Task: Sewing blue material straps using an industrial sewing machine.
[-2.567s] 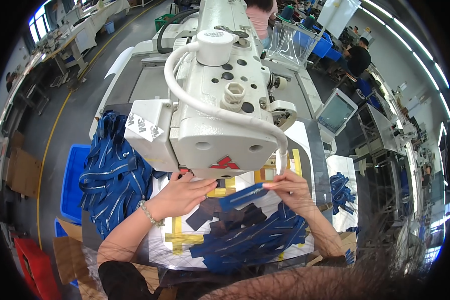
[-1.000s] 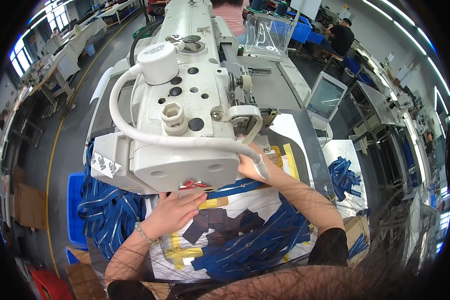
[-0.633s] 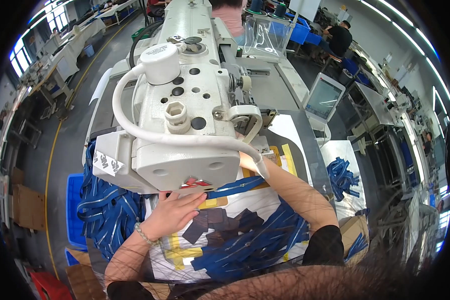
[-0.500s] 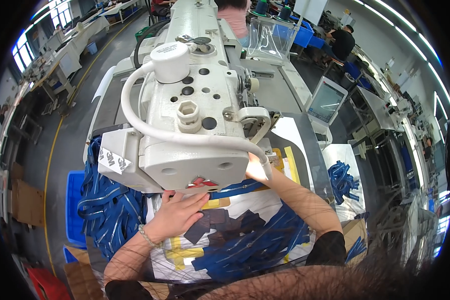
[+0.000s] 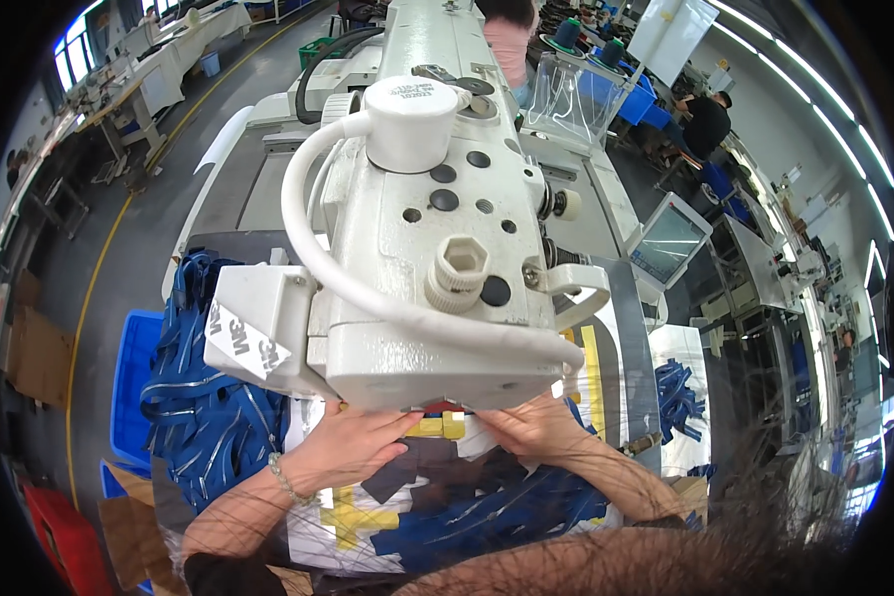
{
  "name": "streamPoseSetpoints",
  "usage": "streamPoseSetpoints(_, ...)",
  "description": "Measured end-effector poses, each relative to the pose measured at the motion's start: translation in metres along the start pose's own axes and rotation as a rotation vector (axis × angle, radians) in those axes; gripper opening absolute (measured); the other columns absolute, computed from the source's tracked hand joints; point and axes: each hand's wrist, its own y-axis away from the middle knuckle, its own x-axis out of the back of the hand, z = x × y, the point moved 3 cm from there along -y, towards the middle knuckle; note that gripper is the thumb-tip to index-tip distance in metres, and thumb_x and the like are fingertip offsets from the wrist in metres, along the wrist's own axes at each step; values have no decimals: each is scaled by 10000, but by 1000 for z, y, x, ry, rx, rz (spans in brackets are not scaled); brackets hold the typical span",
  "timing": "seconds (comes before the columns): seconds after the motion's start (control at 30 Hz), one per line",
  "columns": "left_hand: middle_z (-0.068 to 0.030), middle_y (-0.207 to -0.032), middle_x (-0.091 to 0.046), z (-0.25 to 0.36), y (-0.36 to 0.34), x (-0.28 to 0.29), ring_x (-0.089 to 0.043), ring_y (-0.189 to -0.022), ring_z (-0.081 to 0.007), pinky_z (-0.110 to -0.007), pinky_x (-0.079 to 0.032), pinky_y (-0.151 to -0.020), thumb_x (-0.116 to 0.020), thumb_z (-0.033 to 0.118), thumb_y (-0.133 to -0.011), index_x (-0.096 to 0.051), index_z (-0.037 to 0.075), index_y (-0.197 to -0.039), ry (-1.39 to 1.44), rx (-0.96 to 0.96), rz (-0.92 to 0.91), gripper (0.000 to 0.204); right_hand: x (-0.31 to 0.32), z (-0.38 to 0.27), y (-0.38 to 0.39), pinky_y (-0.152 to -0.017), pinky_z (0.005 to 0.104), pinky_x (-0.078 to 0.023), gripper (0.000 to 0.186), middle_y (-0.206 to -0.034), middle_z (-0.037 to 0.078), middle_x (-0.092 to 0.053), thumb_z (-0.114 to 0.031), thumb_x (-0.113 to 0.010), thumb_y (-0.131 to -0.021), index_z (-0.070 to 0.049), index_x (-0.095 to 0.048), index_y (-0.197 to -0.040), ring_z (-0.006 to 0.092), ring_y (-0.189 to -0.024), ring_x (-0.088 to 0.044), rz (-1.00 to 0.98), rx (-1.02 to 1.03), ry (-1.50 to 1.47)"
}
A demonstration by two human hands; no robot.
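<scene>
My left hand point(image 5: 358, 444) lies with fingers stretched out at the front lower edge of the white sewing machine head point(image 5: 437, 368), beside a strip of yellow tape point(image 5: 429, 427). To its right, my right hand point(image 5: 531, 429) has its fingers together on a small pale grey patch point(image 5: 475, 438); some fingertips are hidden under the machine head. Dark grey fabric patches point(image 5: 391, 479) lie just below the hands. Nearer to me, blue strips with silvery lines point(image 5: 497, 521) are spread over the white work surface. The needle area is hidden behind the machine head.
A heap of blue strips point(image 5: 214, 417) hangs at the left above a blue bin point(image 5: 134, 382). More blue strips point(image 5: 677, 397) lie at the right, near a tilted screen point(image 5: 669, 238). Cardboard point(image 5: 134, 536) stands at lower left. Other people sit farther off.
My right hand has come out from behind the machine's right side to its front edge, and now has a pale patch at its fingers. The left hand stays nearly in place. The view has shifted.
</scene>
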Motion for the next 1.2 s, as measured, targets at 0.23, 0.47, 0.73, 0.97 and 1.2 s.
streamPoseSetpoints(0.23,-41,-999,-676,-15,10,-21,-634,-934,-206,-297,-508,-781,-530,328,-902,-675,95,-973,172,-55,-97,284,-16,3,19,-643,317,-527,378,-1090,34,-614,-83,-613,-733,-84,-617,-1111,206,-940,-628,-132,-84,-33)
streamPoseSetpoints(0.47,-55,-903,-675,-9,13,-14,-637,-855,-216,-297,-505,-751,-560,358,-883,-688,92,-919,-228,-220,45,298,-9,1,15,-793,381,-512,361,-1103,70,-625,-66,-617,-721,-75,-605,-1081,257,-984,-615,-86,-54,12)
streamPoseSetpoints(0.73,-112,-1039,-635,-15,3,-8,-584,-998,-277,-354,-442,-915,-528,341,-902,-639,62,-1038,368,233,-288,330,-2,6,8,-798,389,-507,377,-1087,76,-622,-62,-620,-718,-65,-593,-1094,263,-980,-613,-63,-30,-98)
streamPoseSetpoints(0.97,-123,-1079,-605,-15,5,-3,-563,-1029,-275,-351,-426,-936,-498,315,-912,-603,45,-1073,401,244,-284,332,-3,6,9,-803,379,-503,400,-1082,63,-616,-83,-600,-746,-94,-582,-1146,256,-978,-611,-96,-51,-92)
streamPoseSetpoints(1.2,-135,-1119,-576,-16,0,1,-543,-1060,-273,-349,-409,-958,-468,289,-921,-567,28,-1108,445,261,-310,337,-1,5,9,-798,364,-506,353,-1077,37,-635,-97,-592,-795,-153,-596,-1144,227,-973,-618,13,-111,-118)
